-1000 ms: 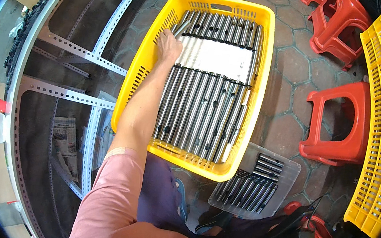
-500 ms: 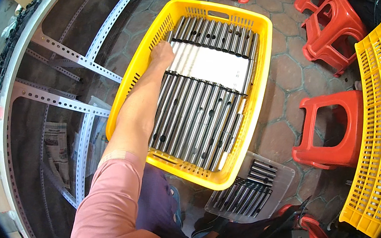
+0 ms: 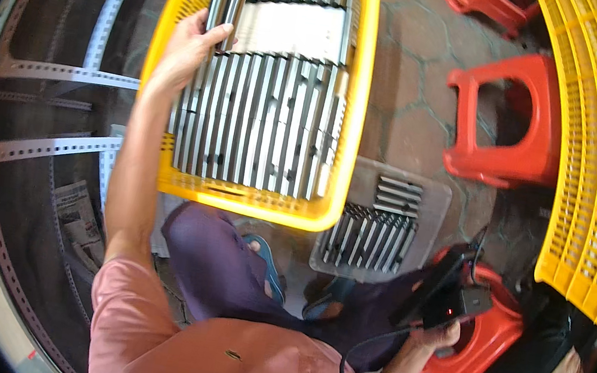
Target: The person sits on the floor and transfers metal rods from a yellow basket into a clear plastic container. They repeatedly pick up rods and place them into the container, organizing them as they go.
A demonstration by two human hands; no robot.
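Observation:
In the upper middle stands a yellow plastic basket (image 3: 354, 133) filled with rows of shiny steel rods (image 3: 254, 120), some with dark holes. A white sheet (image 3: 289, 27) lies across the rods. At the basket's left side, my left hand (image 3: 192, 48) is closed round a few steel rods (image 3: 231, 8), tilted slightly and overlapping the sheet's left edge. Its thumb lies over them. Low on the right, my right hand (image 3: 439, 335) is closed against a black box (image 3: 460, 306) with a small red light and a cable; the box hides some of its fingers.
A clear tray (image 3: 427, 241) with more short steel rods lies on the paved floor by my feet. Red stools (image 3: 461, 155) and another yellow basket (image 3: 577, 185) are on the right. A white slotted metal frame (image 3: 55, 143) runs along the left, with newspaper (image 3: 76, 214) inside it.
My left hand has a few rods in its grip, lifted and tilted from the basket's left side. The view has shifted, so the basket appears higher and further left. My right hand stays by the black box.

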